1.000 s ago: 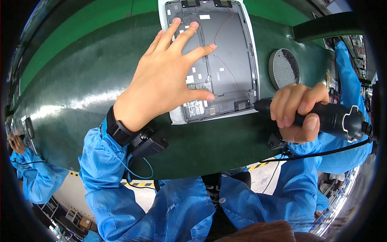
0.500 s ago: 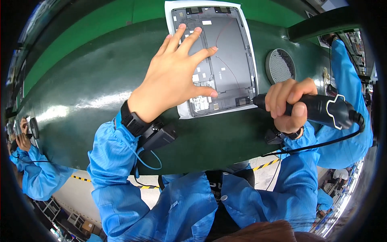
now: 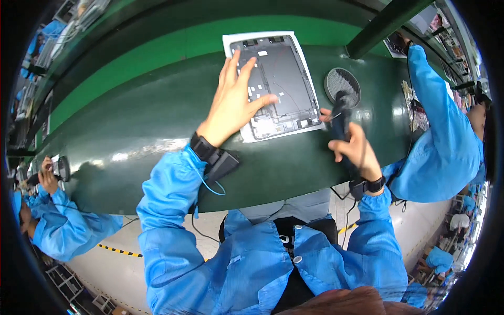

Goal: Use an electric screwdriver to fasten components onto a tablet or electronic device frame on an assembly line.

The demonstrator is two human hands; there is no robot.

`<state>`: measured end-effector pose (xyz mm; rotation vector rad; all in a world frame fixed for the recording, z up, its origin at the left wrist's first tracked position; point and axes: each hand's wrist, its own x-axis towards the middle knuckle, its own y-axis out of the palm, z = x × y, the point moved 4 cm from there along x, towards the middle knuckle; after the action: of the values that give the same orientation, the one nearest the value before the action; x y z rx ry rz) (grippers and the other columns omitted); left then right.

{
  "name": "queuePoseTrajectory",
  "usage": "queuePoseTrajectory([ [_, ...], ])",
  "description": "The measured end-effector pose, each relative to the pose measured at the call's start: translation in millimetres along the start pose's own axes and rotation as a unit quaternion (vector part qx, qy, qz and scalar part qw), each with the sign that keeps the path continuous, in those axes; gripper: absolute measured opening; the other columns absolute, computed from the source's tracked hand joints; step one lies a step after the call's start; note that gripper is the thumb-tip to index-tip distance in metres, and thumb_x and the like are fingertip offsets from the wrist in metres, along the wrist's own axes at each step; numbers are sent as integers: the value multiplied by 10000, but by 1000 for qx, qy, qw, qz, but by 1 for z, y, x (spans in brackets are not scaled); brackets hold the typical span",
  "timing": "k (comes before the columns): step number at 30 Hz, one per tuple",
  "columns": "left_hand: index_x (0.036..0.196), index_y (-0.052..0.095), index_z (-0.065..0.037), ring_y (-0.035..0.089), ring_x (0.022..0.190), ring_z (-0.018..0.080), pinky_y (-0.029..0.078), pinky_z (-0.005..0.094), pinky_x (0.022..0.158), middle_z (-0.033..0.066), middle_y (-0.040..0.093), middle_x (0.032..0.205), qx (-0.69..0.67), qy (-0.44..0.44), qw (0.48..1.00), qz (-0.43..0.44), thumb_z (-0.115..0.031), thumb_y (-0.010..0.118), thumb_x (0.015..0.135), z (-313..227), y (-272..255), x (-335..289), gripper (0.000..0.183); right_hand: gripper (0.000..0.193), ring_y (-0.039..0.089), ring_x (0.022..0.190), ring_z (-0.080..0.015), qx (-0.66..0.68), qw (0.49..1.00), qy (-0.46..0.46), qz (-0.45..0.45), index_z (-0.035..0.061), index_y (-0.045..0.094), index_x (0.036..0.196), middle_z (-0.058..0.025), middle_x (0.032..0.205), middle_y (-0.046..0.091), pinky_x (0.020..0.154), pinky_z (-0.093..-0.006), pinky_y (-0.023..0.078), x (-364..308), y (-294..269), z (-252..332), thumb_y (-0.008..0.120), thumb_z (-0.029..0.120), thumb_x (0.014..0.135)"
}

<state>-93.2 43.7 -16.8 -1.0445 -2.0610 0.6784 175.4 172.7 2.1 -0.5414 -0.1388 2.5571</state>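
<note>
A dark grey tablet-like housing point(image 3: 294, 89), with small white patches and thin wires inside, lies on a white sheet point(image 3: 312, 79). My left hand point(image 3: 231, 107) rests over its left side with fingers spread, hiding part of that edge. In my right hand point(image 3: 359, 149) is a black electric screwdriver point(image 3: 340, 125), somewhat blurred. Its front end points away from me, over the near rim of a round dish point(image 3: 332, 81) filled with a grainy grey pattern. The dish stands just right of the housing.
The dark green bench point(image 3: 131, 121) curves across the view. A dark post point(image 3: 386, 29) rises behind the dish. At the right a co-worker's blue sleeve point(image 3: 441, 100) reaches in beside small bagged items point(image 3: 417, 107); another person's hands point(image 3: 49, 176) are at the far left.
My right hand has swung the screwdriver from the housing's near right corner to the round dish. My left hand stays on the housing. The whole view has shifted.
</note>
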Motion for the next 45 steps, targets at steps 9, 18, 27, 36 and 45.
queuePoseTrajectory([
  [9,1449,316,125,587,1241,269,542,341,934,242,553,1362,-405,-334,844,-107,-70,724,873,7,22,-51,732,642,608,552,-150,-71,996,-59,14,-83,498,1372,-129,1628,304,559,-319,515,-19,21,-5,675,15,764],
  [18,1144,580,121,676,832,186,549,322,720,171,678,1013,-272,-260,921,-102,-68,748,817,-6,47,-67,414,684,683,645,-226,-61,991,-120,14,-85,482,1381,-199,1565,388,599,-350,546,-22,8,-15,690,34,740],
  [27,1103,661,78,689,859,166,535,299,742,109,721,1009,-344,-389,848,-102,-117,733,883,-24,32,-52,303,633,632,539,-194,-58,984,-170,-1,-81,485,1361,-227,1422,541,518,-337,525,-22,4,-18,690,35,773],
  [36,1249,551,50,639,994,170,508,315,874,91,672,1139,-383,-282,874,-94,-86,586,992,-28,19,-66,293,593,606,600,-104,155,984,-83,28,-56,484,1366,-34,826,606,502,-258,512,-14,-3,-38,733,40,837],
  [45,1302,514,26,603,1087,174,470,332,967,102,627,1235,-438,-288,838,-151,-134,576,1013,-18,-61,-53,336,445,546,1013,-372,-213,943,-224,-124,-66,581,1178,-202,1016,538,888,-426,461,44,-3,5,741,132,813],
])
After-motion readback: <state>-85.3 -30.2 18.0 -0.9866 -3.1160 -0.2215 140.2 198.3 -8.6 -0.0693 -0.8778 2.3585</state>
